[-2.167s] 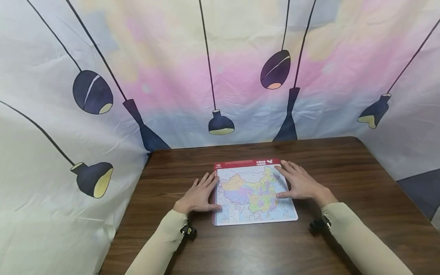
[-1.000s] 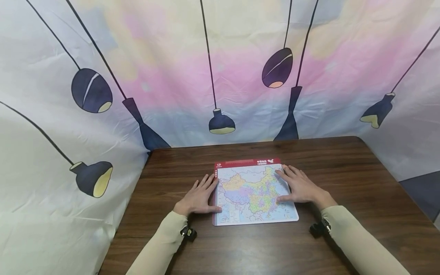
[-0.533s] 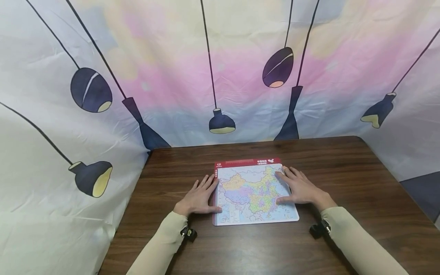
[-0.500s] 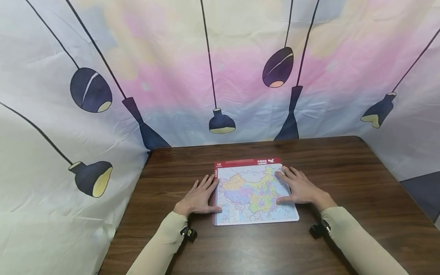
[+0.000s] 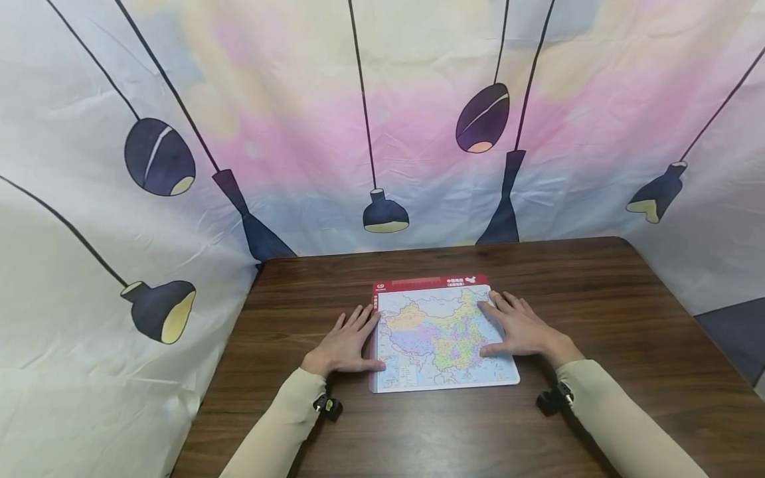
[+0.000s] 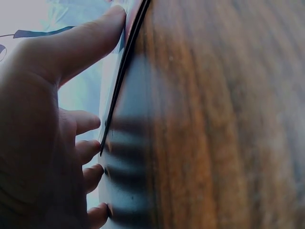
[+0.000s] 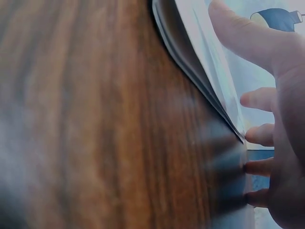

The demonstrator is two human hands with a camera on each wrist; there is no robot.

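map board (image 5: 439,335): laid flat on the bench (image 5: 597,285), roughly at the middle of it, red strip along the 12 o'clock edge. in the wrist views it's seen edge-on as a thin layered slab.
left hand (image 5: 345,345): set down at the board's 9 o'clock edge, palm on the bench, fingers (image 6: 86,121) straight and a bit spread, nothing clamped. the thumb is laid on the board near the 7 o'clock corner, fingertips just touching the edge.
right hand (image 5: 521,330): rested over the 3 o'clock edge, fingers (image 7: 259,99) straight and apart, tips laid on the map face toward 1 o'clock, thumb on the face too. nothing pinched here either.
step in hand: looks like the board is being steadied or squared up from both sides, judging by the two flat hands.
how it's best done: pressure should be kept light and even at 9 and 3 o'clock so the board isn't skewed. if it's to be lifted, the edge is better caught from underneath at both sides at once, since a thin flat board is hard to pick off a smooth top with one hand.
what could go wrong: if the face is made of loose pieces (can't be told from here), a tilt or a hard press at one side could shift them.
backdrop: cloth (image 5: 382,133) printed with hanging lamps, hung round the bench at 9, 12 and 3 o'clock.
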